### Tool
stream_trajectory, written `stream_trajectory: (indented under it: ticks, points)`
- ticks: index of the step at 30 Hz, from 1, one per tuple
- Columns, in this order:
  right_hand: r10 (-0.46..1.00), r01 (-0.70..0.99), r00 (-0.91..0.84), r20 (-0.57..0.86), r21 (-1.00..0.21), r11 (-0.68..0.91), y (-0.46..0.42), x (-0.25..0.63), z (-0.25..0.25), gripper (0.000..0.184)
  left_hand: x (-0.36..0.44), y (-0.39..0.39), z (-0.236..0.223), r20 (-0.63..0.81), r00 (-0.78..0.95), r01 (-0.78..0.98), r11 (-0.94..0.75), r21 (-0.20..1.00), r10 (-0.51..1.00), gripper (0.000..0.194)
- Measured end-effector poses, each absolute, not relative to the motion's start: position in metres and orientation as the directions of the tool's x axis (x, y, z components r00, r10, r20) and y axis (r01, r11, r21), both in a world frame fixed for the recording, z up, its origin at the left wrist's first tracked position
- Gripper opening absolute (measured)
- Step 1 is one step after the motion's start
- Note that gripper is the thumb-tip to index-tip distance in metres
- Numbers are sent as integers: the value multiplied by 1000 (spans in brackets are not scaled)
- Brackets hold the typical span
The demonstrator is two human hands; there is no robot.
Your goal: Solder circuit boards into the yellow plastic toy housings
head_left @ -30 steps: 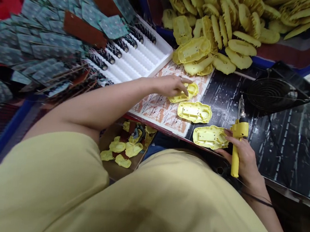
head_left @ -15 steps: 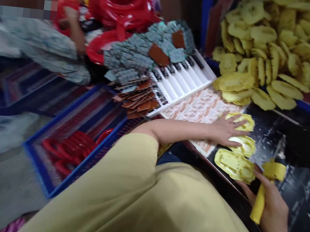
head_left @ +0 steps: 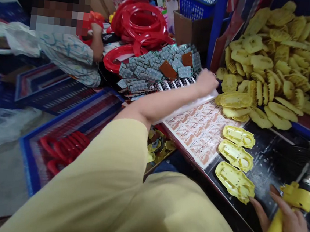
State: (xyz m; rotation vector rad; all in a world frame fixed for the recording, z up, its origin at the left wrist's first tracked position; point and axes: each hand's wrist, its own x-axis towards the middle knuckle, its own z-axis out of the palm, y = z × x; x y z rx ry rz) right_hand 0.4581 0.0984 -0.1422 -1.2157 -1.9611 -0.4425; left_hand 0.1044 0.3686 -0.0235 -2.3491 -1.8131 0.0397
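Note:
My left hand (head_left: 207,82) reaches far over the white slotted tray (head_left: 195,104) and is blurred by motion; its fingers do not show clearly. My right hand (head_left: 290,228) is wrapped round the yellow soldering iron (head_left: 286,211) at the lower right, one fingertip touching the nearest of three yellow plastic shells (head_left: 234,180) lined up on the black bench top. The other two shells (head_left: 235,155) lie just beyond it, beside a printed paper sheet (head_left: 197,131).
A big heap of yellow shells (head_left: 277,62) fills the back right. Small circuit boards (head_left: 154,69) pile behind the tray, red plastic rings (head_left: 137,22) beyond them. Another person (head_left: 67,55) works at the left. Blue crates (head_left: 68,121) with red parts stand on the floor.
My left hand left the shells and moved up and away to the white tray. My view swung left. The right hand still holds the iron by the nearest shell.

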Motion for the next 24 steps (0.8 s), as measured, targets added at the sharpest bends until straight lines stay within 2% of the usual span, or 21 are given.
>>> stream_trajectory:
  ticks: [2,5,9,11,13,16,20,22,24]
  points:
    - [568,837,-281,774,-92,540,104,456,-139,78,64,392,-3,146,127,976,-98,-193,981,35]
    - [552,813,-286,783,-107,573,111,450,-135,79,26,407,6,133,-25,984,48,-170,991,55]
    - [577,816,-240,780,-160,556,113,446,-132,74,16,405,2,95,-43,986,57,-157,995,74]
    - [576,821,-244,781,-149,550,111,447,-134,71,17,402,4,87,-43,989,55,-136,995,69]
    - [590,830,-243,770,-150,537,108,448,-137,69,18,399,12,91,-52,995,60,-81,995,55]
    - [616,816,-226,754,-200,543,103,448,-142,62,19,388,26,131,-26,998,17,68,991,37]
    - [652,772,-144,744,-328,545,104,438,-143,46,36,350,33,181,119,923,-176,341,976,23]
    - [677,727,-81,731,-421,542,108,428,-139,42,56,323,26,175,203,815,-265,515,963,15]
    - [706,667,-71,705,-492,559,114,417,-133,41,81,296,13,144,290,635,-303,711,946,8]
